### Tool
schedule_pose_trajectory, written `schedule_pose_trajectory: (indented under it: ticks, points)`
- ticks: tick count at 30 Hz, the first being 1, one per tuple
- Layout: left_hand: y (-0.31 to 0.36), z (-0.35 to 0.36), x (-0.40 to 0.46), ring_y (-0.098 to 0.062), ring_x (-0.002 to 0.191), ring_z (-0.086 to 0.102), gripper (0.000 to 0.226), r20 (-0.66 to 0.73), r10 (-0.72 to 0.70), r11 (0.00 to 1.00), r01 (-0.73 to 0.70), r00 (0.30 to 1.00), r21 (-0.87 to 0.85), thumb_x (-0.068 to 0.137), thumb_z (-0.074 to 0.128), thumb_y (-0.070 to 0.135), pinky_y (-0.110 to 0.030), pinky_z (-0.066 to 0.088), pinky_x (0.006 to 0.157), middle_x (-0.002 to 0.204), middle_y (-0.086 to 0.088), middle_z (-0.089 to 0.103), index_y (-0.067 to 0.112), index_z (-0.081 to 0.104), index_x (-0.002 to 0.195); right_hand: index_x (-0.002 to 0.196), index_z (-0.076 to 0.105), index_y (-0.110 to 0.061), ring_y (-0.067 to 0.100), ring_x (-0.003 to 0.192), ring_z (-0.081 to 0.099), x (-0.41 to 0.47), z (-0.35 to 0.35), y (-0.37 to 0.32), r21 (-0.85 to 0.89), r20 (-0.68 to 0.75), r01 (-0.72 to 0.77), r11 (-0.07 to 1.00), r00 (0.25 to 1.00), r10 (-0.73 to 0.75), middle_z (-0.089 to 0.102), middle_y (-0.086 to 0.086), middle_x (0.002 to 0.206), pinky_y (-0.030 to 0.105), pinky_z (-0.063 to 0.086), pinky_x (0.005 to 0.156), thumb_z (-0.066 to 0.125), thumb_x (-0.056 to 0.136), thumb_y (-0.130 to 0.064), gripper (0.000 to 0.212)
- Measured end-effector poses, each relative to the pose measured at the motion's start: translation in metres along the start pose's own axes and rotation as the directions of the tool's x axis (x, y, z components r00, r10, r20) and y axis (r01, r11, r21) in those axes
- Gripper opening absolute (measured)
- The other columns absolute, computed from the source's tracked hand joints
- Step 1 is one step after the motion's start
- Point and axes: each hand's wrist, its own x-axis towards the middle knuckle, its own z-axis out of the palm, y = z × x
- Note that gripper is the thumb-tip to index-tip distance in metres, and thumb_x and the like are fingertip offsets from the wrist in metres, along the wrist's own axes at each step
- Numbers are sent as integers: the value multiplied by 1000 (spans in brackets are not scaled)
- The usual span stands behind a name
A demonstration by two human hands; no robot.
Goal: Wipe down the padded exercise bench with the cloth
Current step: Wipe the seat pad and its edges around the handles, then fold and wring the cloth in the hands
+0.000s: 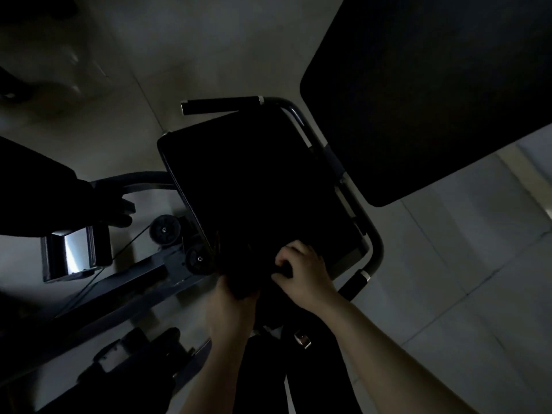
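Head view, dim and looking steeply down: most of the picture is taken by a pale tiled floor (466, 288), across which the dark exercise machine is spread. At upper right a large black back pad (427, 94) is seen, tilted, its rounded lower corner lying just beside the machine's tubular frame (375, 249). At centre lies the black padded seat (254, 186) of the bench, angled so that its far end points up and left; a foam-covered handle (221, 103) with a chrome collar runs along that far end, and a second handle (355, 283) is seen at the near right corner, just beside the right wrist. To the left of the seat two small black pulley wheels (165, 229) are mounted on the frame, with a thin cable running from them, and a shiny metal block (71, 253) is seen further left. At the near edge of the seat a dark cloth (243, 283) is held bunched between both hands. The left hand (230, 306) is closed around the cloth's lower part from below, its image blurred. The right hand (301, 274) is curled, fingers pinched into the cloth's upper right fold, resting at the seat's near corner. How much of the cloth lies on the pad cannot be told, black against black.
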Motion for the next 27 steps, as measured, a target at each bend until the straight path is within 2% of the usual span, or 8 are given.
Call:
schedule_pose_trajectory:
  ticks: [3,8,11,14,19,22,25,27]
  points:
    - [0,-15,-9,-24,96,64,26,89,-8,907,44,996,-420,79,71,25,-48,53,86,105,-5,65,23,57,101,88,55,-23,7,109,50,-7,-28,-17,481,106,-178,859,984,145,53,-11,116,19,40,84,66,84,-17,14]
    - [8,-70,-49,-26,97,63,30,99,-25,648,91,995,-756,86,60,8,-32,58,68,112,-12,59,24,49,110,84,57,-16,8,111,61,-29,-83,-77,810,179,-83,580,977,-111,67,5,115,20,51,88,61,84,-8,9]
    - [13,-103,-87,-31,103,64,44,133,-26,566,125,991,-815,86,60,13,-37,59,68,118,-9,59,36,47,121,81,59,-26,10,89,65,-32,-92,-126,724,74,61,687,984,-165,67,6,92,24,51,79,62,86,-8,19]
    - [12,-124,-125,-25,101,64,30,92,-33,547,95,995,-832,91,55,12,-33,57,64,115,-7,62,29,54,117,85,60,-28,21,93,63,-37,-83,-168,656,70,133,743,969,-235,63,1,88,32,49,84,60,87,-5,23]
    - [-23,-156,-193,-15,68,65,28,53,-51,658,73,997,-750,71,76,3,-30,53,60,81,-4,68,14,62,93,89,52,-36,-10,84,55,-77,-48,-214,407,111,387,828,878,-465,57,-17,87,5,42,76,58,90,-17,20]
    - [-60,-174,-223,-12,54,60,19,-162,-259,625,38,952,-779,73,74,4,-27,49,51,76,-11,67,12,63,87,97,58,-20,-16,86,54,-103,-2,-257,381,117,533,756,783,-611,58,-19,89,0,39,76,60,88,-18,9]
    - [-101,-186,-230,-15,55,57,12,-296,-473,525,-4,830,-851,84,66,18,-24,46,51,79,-10,67,20,61,95,122,54,-13,-12,107,45,-114,65,-287,305,271,633,711,658,-702,58,-1,118,0,32,92,55,88,-35,40]
    - [-126,-180,-228,-18,60,56,19,-348,-570,527,6,744,-850,87,63,24,-26,43,54,82,-10,64,26,56,104,145,29,-23,11,137,25,-126,111,-273,143,546,729,670,507,-667,27,6,152,22,26,111,41,84,-57,71]
